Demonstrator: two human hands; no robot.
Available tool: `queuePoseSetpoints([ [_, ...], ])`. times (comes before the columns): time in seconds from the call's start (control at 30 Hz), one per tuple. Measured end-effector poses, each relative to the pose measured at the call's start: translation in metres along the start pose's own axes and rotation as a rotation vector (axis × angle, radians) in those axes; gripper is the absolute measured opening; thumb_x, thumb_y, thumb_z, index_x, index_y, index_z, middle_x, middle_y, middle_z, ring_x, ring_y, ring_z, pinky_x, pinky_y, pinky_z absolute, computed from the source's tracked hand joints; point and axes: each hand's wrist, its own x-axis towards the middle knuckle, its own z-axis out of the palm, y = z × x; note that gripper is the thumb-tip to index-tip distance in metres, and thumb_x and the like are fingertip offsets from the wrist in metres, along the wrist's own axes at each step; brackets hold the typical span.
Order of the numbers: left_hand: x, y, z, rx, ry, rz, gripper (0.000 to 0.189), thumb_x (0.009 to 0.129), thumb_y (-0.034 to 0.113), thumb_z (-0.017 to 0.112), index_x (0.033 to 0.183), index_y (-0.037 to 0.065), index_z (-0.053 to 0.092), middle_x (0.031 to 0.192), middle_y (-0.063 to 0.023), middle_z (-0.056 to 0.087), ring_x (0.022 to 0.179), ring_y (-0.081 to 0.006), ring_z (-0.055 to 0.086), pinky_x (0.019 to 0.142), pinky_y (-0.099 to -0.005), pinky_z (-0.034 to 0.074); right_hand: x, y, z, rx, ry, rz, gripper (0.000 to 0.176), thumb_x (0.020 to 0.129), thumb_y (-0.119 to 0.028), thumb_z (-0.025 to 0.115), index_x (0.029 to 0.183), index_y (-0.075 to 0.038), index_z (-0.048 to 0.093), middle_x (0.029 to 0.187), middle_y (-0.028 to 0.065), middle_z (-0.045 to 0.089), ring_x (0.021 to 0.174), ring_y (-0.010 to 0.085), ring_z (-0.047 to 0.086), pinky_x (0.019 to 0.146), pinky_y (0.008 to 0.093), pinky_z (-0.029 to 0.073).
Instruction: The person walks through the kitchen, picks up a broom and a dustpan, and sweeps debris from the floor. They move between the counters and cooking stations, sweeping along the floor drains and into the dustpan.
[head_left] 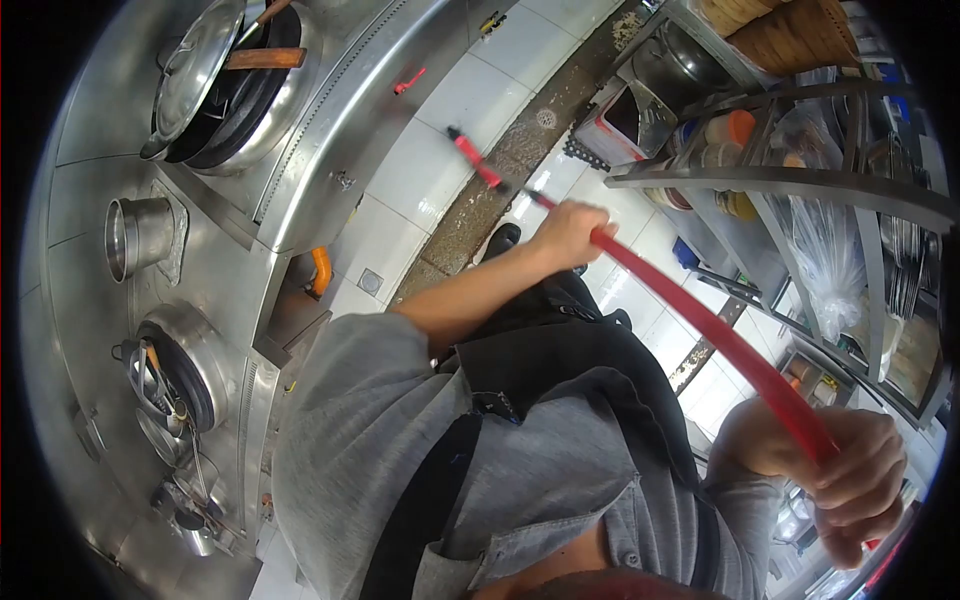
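Note:
A long red pole (pixel 705 322) slants across my body, from beside my right shoulder down toward the tiled floor. Partway along it, the fist of my left hand (pixel 572 236) is closed around the shaft. Higher up and nearer the camera, my right hand (pixel 850 475) wraps its fingers around the thick end. Beyond my left hand the shaft turns thin and dark. In line with it, a narrow red and black piece (pixel 476 160) appears low over the floor gutter's edge; its exact kind is unclear.
On the left runs a steel cooking counter (pixel 345 120) with woks (pixel 250 95), a metal pot (pixel 140 235) and ladles. Metal shelving (pixel 780 185) with containers, plastic bags and bamboo steamers (pixel 795 35) stands at right. A dark gutter (pixel 520 140) crosses the white floor tiles (pixel 445 100).

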Motion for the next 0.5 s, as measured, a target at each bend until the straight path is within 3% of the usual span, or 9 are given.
queuePoseSetpoints([
  [0.03,-0.011,0.005,-0.003,0.037,-0.010,-0.013,0.033,0.080,0.016,0.063,0.055,0.004,0.044,0.056,-0.0162,0.051,0.056,-0.0372,0.053,0.052,-0.0441,0.041,-0.002,-0.008,-0.006,-0.025,0.116,-0.031,0.021,0.073,-0.002,0.065,0.056,-0.008,0.055,0.043,-0.0008,0.049,0.033,0.0070,0.048,0.031,0.0167,0.040],
  [0.1,-0.034,-0.003,-0.011,0.102,-0.078,-0.198,0.027,0.078,0.020,0.063,0.059,0.004,0.051,0.060,-0.0179,0.055,0.061,-0.0382,0.057,0.056,-0.0455,0.044,-0.023,-0.006,-0.031,-0.141,0.258,0.126,0.015,0.076,-0.005,0.062,0.063,-0.006,0.055,0.048,0.0033,0.051,0.038,0.0098,0.050,0.038,0.0208,0.045],
  [0.17,-0.054,-0.027,-0.015,0.158,-0.150,-0.475,0.022,0.075,0.022,0.064,0.064,0.004,0.057,0.064,-0.0196,0.059,0.068,-0.0392,0.060,0.061,-0.0466,0.046,-0.064,0.035,-0.046,-1.141,0.529,0.066,0.015,0.081,-0.009,0.056,0.069,-0.006,0.049,0.052,0.0055,0.050,0.043,0.0126,0.050,0.044,0.0260,0.046],
  [0.23,-0.062,-0.053,-0.011,0.250,-0.129,-0.529,0.023,0.076,0.022,0.062,0.064,0.004,0.057,0.066,-0.0200,0.059,0.069,-0.0394,0.060,0.062,-0.0466,0.046,-0.056,0.066,-0.045,-0.031,0.472,0.560,0.017,0.085,-0.011,0.048,0.070,-0.007,0.043,0.055,0.0050,0.047,0.048,0.0140,0.049,0.048,0.0289,0.043],
  [0.33,-0.050,-0.066,-0.005,0.231,-0.051,-0.446,0.027,0.080,0.022,0.060,0.062,0.003,0.055,0.064,-0.0200,0.058,0.067,-0.0398,0.059,0.061,-0.0465,0.046,-0.051,0.063,-0.034,-0.261,0.396,0.601,0.020,0.085,-0.011,0.049,0.067,-0.008,0.039,0.051,0.0015,0.042,0.042,0.0126,0.044,0.042,0.0269,0.038],
  [0.5,-0.004,-0.072,0.024,0.087,0.013,-0.287,0.030,0.080,0.021,0.062,0.059,0.002,0.050,0.060,-0.0209,0.051,0.059,-0.0392,0.053,0.054,-0.0445,0.040,-0.032,0.047,-0.016,-0.266,0.221,0.472,0.025,0.081,-0.013,0.056,0.062,-0.010,0.041,0.046,-0.0007,0.039,0.034,0.0129,0.039,0.035,0.0281,0.034],
])
